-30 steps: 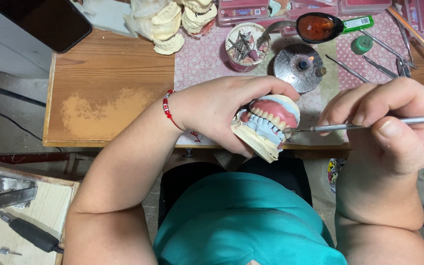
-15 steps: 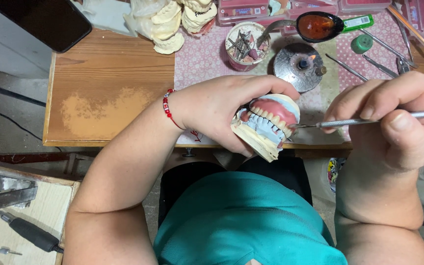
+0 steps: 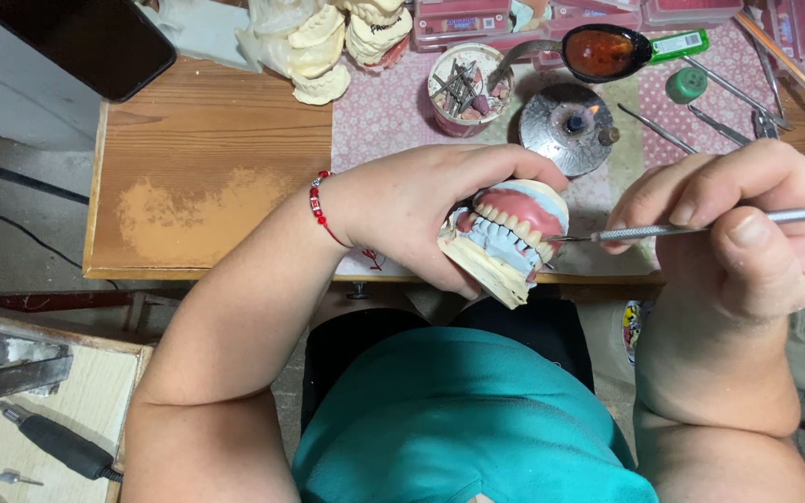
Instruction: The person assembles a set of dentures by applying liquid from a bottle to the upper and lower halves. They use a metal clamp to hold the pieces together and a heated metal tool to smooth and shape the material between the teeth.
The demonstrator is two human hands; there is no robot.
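Observation:
My left hand [image 3: 421, 210] grips a denture model [image 3: 507, 237]: pink gums and white teeth set on cream plaster casts, held over the front edge of the wooden table [image 3: 207, 177]. A red bead bracelet [image 3: 320, 207] circles that wrist. My right hand [image 3: 743, 233] pinches a thin metal carving tool [image 3: 691, 226] like a pen. Its tip touches the teeth on the model's right side.
On the table behind stand a small lit burner [image 3: 570, 126], a cup of burs [image 3: 468, 88], a spoon of amber wax [image 3: 603, 51], plaster casts [image 3: 323, 42], red boxes and loose metal instruments [image 3: 729, 112]. A dark phone [image 3: 76, 42] lies far left. A handpiece [image 3: 58, 442] rests on a low bench.
My right hand has shifted slightly, keeping the tool's tip against the teeth. The left hand holds the model almost still.

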